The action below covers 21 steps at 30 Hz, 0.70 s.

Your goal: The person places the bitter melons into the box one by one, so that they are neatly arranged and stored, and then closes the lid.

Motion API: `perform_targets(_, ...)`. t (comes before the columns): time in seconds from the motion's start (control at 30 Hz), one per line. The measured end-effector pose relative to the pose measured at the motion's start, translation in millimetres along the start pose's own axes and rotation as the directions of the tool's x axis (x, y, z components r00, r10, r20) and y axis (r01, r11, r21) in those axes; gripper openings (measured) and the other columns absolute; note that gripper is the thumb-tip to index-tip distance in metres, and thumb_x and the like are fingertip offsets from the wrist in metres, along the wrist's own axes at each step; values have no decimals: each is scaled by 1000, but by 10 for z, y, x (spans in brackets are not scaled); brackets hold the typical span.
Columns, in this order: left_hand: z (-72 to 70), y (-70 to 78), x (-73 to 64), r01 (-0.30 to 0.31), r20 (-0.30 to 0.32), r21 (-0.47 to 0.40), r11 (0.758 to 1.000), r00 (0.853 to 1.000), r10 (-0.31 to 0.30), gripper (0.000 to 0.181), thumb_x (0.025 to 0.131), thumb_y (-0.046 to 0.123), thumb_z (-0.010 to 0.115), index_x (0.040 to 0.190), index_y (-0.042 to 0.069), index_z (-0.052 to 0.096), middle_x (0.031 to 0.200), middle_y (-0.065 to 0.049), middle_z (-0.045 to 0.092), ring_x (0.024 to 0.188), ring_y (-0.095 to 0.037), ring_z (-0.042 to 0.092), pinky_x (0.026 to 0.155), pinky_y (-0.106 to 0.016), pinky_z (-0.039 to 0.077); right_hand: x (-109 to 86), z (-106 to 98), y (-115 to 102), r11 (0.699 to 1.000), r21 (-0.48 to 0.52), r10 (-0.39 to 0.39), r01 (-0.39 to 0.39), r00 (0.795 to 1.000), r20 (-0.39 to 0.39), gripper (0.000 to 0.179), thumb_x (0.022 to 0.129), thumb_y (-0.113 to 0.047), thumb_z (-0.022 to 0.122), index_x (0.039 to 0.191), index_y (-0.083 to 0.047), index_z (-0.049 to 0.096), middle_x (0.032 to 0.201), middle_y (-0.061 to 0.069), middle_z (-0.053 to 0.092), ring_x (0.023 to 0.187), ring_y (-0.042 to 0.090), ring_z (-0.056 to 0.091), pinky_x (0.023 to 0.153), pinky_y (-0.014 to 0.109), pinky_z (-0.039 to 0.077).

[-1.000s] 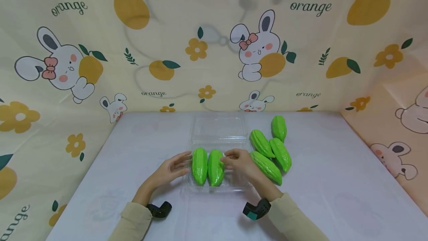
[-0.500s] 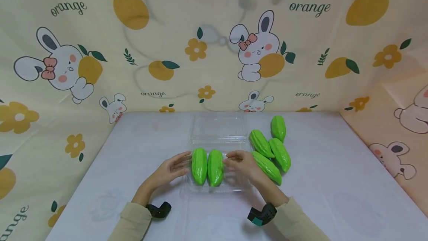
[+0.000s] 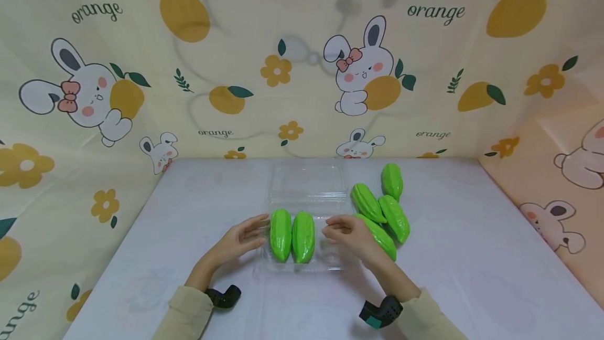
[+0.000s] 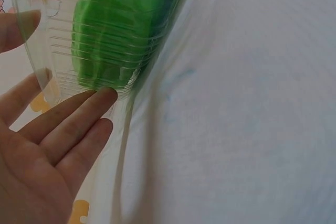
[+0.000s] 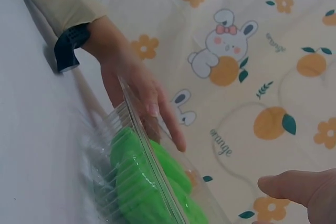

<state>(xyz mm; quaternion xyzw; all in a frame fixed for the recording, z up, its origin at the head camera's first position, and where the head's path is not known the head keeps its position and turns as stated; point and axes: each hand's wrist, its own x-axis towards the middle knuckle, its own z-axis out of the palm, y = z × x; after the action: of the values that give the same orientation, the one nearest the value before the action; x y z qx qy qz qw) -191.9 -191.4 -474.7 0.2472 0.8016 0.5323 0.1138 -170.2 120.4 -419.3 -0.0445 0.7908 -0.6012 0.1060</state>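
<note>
- We're mostly eyeing the nearest loose green fruit (image 3: 382,239): it's on the tabletop (image 3: 462,272), right of center in the head view, partly hidden by the right hand (image 3: 351,235).
- Right hand is way nearer to it, no contest. Thing is, those fingers point toward the left of the frame, so the fruit sits off the knuckle side, not ahead of the fingertips.
- Its long axis slants upper left to lower right, roughly in line with the right forearm, as we see it.
- Right grip: fingers loosely bent, thumb apart, nothing in it that we can spot. There's a gap between it and the right boxed fruit (image 3: 303,237).
- That one and the left boxed fruit (image 3: 280,235) lie side by side in the clear box (image 3: 325,261), lengthwise up and down the frame, bare box floor to their right.
- Left hand (image 3: 240,237) is at the box's left wall, fingers fairly straight and spread; we can't tell if it's pressing.
</note>
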Motion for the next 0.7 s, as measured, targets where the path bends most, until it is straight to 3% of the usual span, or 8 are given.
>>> perform_targets(0.43,-3,4,-5,3,-3,-1,1000,1000,-3,61,96,19,60,148,4,34,149,-26,42,137,-43,43,113,-52,37,-114,-147,-13,999,43,13,-12,1000,-21,42,89,-11,67,121,14,55,101,12,69,80,-3,65,82,25,62)
perform_targets(0.7,-4,5,-3,2,3,-5,1000,1000,-2,62,96,19,60,148,2,32,149,-26,41,137,-44,42,113,-52,37,-166,-294,-50,1000,27,7,-6,1000,-22,44,90,-14,67,124,12,54,106,16,68,83,-1,66,82,24,62)
